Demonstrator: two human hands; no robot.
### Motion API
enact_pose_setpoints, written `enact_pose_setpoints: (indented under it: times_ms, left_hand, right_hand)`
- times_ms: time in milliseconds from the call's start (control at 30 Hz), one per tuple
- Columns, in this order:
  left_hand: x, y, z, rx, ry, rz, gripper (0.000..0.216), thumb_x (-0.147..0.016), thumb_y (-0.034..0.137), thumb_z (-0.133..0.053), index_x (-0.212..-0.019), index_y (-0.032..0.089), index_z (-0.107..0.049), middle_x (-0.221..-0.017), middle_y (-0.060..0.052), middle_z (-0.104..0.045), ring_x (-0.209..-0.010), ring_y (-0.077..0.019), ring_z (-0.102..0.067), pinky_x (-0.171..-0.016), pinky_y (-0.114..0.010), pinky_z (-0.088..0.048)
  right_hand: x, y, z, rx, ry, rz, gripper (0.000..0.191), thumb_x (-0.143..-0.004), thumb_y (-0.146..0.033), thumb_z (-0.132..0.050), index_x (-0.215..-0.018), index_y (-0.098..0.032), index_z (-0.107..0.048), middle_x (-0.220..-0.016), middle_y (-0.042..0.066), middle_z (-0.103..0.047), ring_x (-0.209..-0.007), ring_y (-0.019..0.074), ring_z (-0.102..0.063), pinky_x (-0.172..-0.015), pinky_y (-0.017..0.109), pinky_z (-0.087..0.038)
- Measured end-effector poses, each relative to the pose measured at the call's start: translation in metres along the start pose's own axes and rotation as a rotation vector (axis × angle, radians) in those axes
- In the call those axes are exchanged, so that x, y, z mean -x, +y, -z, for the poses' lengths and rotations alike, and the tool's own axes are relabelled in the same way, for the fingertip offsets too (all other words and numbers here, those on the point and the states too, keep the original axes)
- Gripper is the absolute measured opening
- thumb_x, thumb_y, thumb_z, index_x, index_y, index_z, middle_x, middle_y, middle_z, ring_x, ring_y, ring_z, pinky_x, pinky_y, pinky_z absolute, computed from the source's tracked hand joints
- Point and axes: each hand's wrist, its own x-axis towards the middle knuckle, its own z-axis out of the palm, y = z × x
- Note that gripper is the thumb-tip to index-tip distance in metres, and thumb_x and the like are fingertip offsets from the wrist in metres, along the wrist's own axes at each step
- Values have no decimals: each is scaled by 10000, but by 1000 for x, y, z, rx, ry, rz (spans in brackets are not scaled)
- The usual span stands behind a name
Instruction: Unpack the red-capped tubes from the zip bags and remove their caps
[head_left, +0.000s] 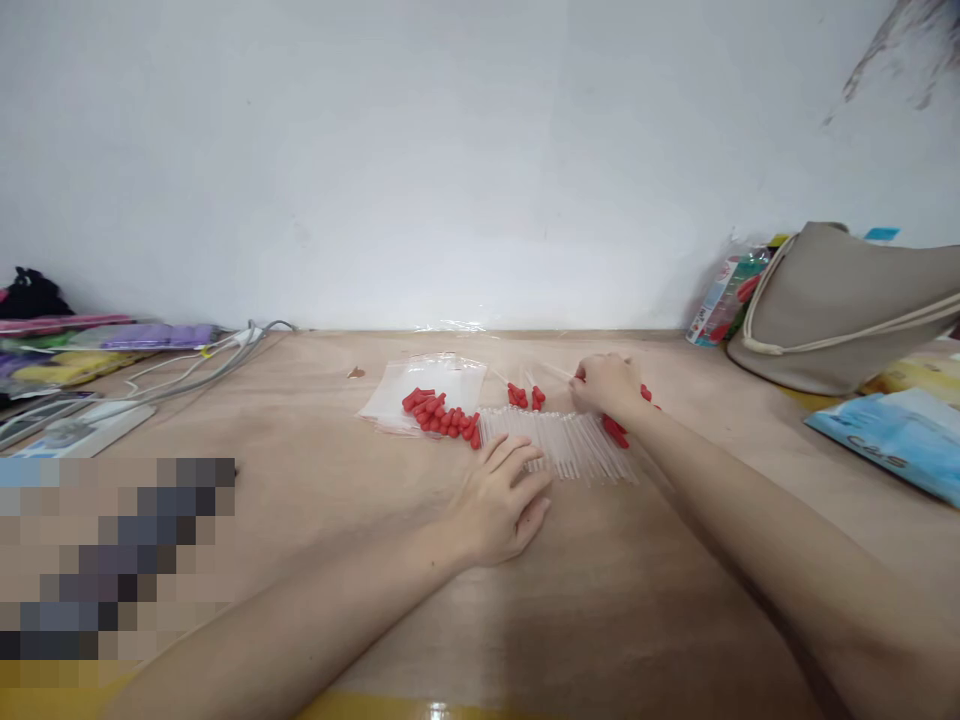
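A row of clear plastic tubes (570,448) lies side by side on the wooden table (315,470), with small red caps (442,412) in a heap at its left end. My left hand (499,505) rests flat, fingers spread, its tips on the near edge of the tubes. My right hand (606,384) is closed at the far side of the row, pinching a clear tube with a red cap beside more red caps (525,396). A stack of clear plastic bags (420,385) lies behind the heap.
A beige bag (840,305) with cord handles sits at the right by the wall, a blue packet (892,440) in front of it. Cables (202,365) and coloured packets (90,345) lie at the left. A white wall stands behind the table.
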Motion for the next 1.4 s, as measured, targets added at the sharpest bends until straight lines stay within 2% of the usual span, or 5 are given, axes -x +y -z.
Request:
enact_pose_setpoints:
  times_ms: [300,433,600,800,1400]
  left_hand:
    - [-4,-2,-2,-131,11,-31,479,-826,236,-468,-1296,175,-393,-1416,-163,-281,-1332,-293,-192,-1026,-511,-271]
    - [-5,-3,-3,-179,30,-26,431,-846,330,-479,-1230,135,-469,-1327,-170,-426,-1298,-297,-285,-1034,-533,-257]
    - [-3,-5,-3,-185,45,-36,216,-866,239,-461,-1004,157,-605,-1199,-113,-564,-1224,-251,-416,-1044,-520,-269]
    - [-4,-6,-3,-164,42,-68,198,-865,204,-457,-967,146,-616,-1164,-94,-592,-1193,-247,-453,-1035,-506,-309]
    - [0,-7,1,53,-9,-163,163,-867,164,-447,-873,133,-607,-1043,-63,-661,-1149,-200,-505,-1039,-413,-364]
  right_hand:
    - [97,23,10,-269,520,561,164,-837,-260,-499,-932,-176,-603,-800,54,-662,-766,183,-544,-778,341,-305]
    - [134,13,5,-376,530,663,253,-822,-207,-519,-1067,-177,-576,-728,38,-633,-685,161,-508,-740,338,-342]
    - [139,-4,2,-430,519,739,258,-828,-147,-483,-1043,-219,-605,-742,31,-639,-678,146,-498,-714,334,-346]
    - [132,-4,-1,-410,507,762,162,-796,-240,-577,-945,-206,-631,-816,42,-650,-759,159,-538,-768,361,-380]
    - [142,7,-1,-413,588,1002,264,-770,-93,-578,-1031,-127,-604,-944,78,-674,-884,187,-602,-778,346,-533]
